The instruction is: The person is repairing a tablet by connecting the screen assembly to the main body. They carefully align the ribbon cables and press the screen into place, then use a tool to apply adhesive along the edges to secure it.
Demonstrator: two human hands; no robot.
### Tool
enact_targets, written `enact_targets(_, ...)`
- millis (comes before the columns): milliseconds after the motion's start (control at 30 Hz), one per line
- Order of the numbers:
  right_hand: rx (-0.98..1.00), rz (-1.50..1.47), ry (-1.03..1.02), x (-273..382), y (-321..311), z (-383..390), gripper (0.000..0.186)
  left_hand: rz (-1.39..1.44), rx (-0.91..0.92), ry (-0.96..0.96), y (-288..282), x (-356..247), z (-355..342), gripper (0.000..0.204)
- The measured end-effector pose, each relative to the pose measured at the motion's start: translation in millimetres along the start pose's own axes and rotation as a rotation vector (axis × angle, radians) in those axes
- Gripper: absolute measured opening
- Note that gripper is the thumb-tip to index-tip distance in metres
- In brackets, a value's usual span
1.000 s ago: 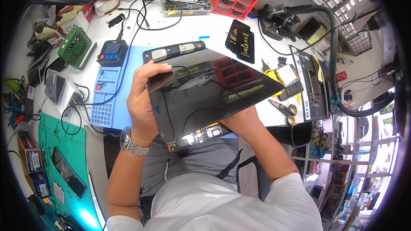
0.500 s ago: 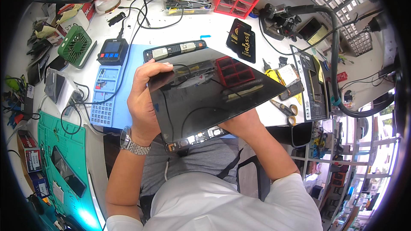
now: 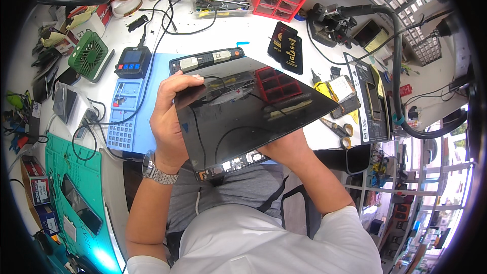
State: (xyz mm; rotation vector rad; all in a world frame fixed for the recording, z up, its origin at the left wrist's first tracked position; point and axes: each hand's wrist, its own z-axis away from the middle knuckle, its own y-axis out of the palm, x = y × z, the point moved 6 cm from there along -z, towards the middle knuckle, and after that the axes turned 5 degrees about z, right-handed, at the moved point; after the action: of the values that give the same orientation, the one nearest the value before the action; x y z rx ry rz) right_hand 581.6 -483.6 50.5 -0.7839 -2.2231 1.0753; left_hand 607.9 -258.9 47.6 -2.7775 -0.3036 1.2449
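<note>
A glossy black tablet screen (image 3: 228, 127) is tilted over an opened tablet body (image 3: 235, 166), whose bare inner parts show past the screen's near and far edges. My left hand (image 3: 170, 116) is closed on the screen's left side, with fingertips bent over its far left corner. My right hand (image 3: 288, 148) reaches beneath the screen's near right edge, close to the tablet body. Its fingers are hidden there, so what they touch cannot be made out. Red drawers and cables are mirrored in the dark glass.
On the left stand a small box with a screen (image 3: 133, 61), a blue parts tray (image 3: 123, 114) and a green fan (image 3: 91, 56). Scissors (image 3: 341, 131), a black package (image 3: 285, 48) and a clamp stand (image 3: 329, 25) lie right. Red drawers (image 3: 278, 2) stand behind.
</note>
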Motion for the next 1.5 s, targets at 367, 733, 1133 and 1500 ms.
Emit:
enact_targets(367, 0.005, 0.034, 0.18, -26, -23, 0, 0.055, 0.007, -0.01, 0.014, 0, -2, 0, 0.045)
enact_targets(733, -0.054, -0.255, 0.401, -45, -18, 10, 0.05, -0.025, -0.001, 0.046, 1, -4, -3, 0.036)
enact_targets(1133, -0.191, -1.263, 0.865, -65, 5, 30, 0.043, 0.015, -0.023, -0.016, 2, -3, -1, 0.032)
enact_targets(1500, -0.046, -0.945, 0.871, -46, -11, 7, 0.052, 0.04, -0.049, -0.053, 0, 3, 2, 0.031)
